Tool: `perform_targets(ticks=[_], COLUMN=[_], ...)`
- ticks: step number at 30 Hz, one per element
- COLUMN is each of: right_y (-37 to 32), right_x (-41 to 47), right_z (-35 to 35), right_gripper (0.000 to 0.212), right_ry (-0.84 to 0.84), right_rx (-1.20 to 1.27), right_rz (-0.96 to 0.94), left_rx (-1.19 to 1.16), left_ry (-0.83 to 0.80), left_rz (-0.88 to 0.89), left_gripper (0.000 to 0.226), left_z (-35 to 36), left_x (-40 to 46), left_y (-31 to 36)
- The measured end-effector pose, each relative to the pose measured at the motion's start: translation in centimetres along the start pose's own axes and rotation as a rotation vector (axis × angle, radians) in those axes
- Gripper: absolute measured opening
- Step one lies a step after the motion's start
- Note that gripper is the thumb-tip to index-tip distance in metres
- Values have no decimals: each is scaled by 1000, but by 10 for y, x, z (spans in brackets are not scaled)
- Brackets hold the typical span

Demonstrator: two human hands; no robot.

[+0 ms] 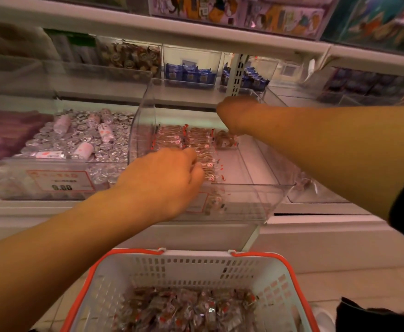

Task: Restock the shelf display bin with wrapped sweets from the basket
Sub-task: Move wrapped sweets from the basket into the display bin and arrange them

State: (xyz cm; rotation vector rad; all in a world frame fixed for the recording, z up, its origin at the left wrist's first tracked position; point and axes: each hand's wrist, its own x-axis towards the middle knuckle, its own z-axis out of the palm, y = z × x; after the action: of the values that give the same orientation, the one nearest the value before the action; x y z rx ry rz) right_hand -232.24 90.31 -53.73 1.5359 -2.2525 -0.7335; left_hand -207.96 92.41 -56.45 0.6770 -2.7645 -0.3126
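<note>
Left of the display bin [244,185], silver sweets [83,137].

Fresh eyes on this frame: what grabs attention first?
Both bare arms reach into the clear display bin at centre: the left hand touches the neat rows of brown wrapped sweets, and the right hand is at the bin's back right. Below, the white basket with orange rim holds a loose heap of the same sweets.
</note>
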Motion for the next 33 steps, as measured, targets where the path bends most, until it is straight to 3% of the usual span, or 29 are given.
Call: perform_targets(ticks=[3, 5, 7, 11, 13, 14, 15, 17, 18, 20, 22, 24, 26, 29, 31, 33], right_y=[-5, -12, -19, -45, -84, -108, -133, -181, -201, -231, -249, -262, -272, -291, -305, -316], right_x=[-31, -60, -96, -191, -229, -239, -245, -261, -271, -296, -320, -335, -338, -327, -312, -303], right_z=[-22, -34, -40, -12, 25, 50, 78, 134, 165, 218, 253, 270, 278, 274, 270, 267], right_gripper=[14, 14, 9, 9, 9, 7, 6, 32, 51, 85, 109, 122, 125, 126, 125, 123], right_ry=[70, 129, 268, 1041, 1167, 1045, 784, 43, -247, -613, -860, -1013, -1051, -891, -794, -819], right_rx=[24, 78, 196, 706, 927, 988, 1034, 1046, 1025, 1041, 1119, 1215, 1429, 1624, 1594, 1513], right_rz=[-28, -31, -13, 89, 130, 127, 109, 29, -30, -2, 148, 267, 396, 551, 590, 557], left_rx=[-73, -106, -105, 34, 97, 146, 208, 305, 293, 140, -17, -106, -218, -391, -378, -370], left_ry=[194, 303, 415, 604, 496, 352, 132, -376, -584, -813, -900, -989, -1000, -1022, -1007, -947], left_rz=[46, 123, 247, 623, 707, 668, 563, 231, 68, -220, -456, -646, -766, -853, -849, -886], left_gripper=[22, 20, 22, 31, 29, 26, 21, 25, 33, 49, 54, 53, 58, 68, 68, 72], left_z=[-1, -3, -5, 0, 18, 34, 53, 96, 121, 167, 209, 244, 270, 300, 313, 323], left_x=[-4, -10, -20, -49, -65, -74, -83, -105, -121, -159, -197, -224, -238, -242, -243, -242], left_y=[0, -1, -1, -7, -13, -17, -20, -29, -35, -44, -48, -42, -32, -13, -6, -8])
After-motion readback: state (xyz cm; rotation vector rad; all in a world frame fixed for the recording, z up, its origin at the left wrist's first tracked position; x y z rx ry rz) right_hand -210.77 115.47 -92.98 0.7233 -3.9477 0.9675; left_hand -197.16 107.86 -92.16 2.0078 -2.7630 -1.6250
